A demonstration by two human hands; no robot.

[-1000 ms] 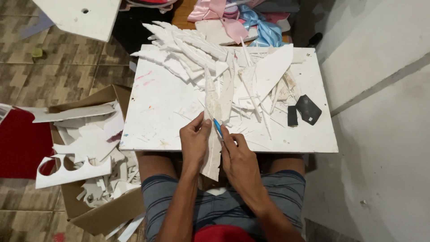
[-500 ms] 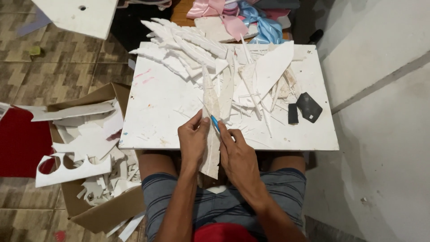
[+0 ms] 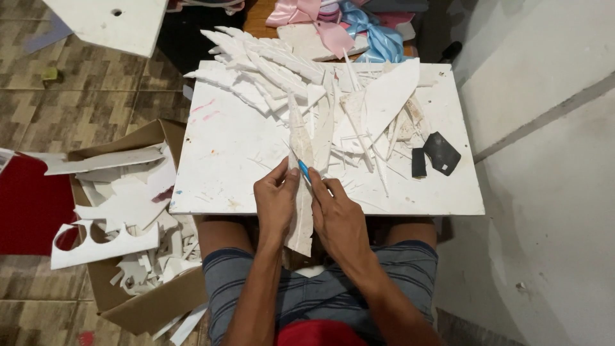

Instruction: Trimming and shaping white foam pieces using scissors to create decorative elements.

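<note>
White foam strip [image 3: 300, 192] at lower centre, pinched in the left hand [image 3: 275, 202], while the right hand [image 3: 339, 218] clamps a blue-handled knife [image 3: 304, 172] against it.

Scrap box [image 3: 138, 301] left of board [image 3: 218, 147].

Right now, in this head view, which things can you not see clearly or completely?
- Blue tool in the right hand: only a short tip shows; the fingers hide the rest, and its kind is too small to tell.
- Long white strip: the left hand covers part of its edge.
- Cardboard box: white offcuts hide its inside.
- Ribbons: cut off by the top edge.
</note>
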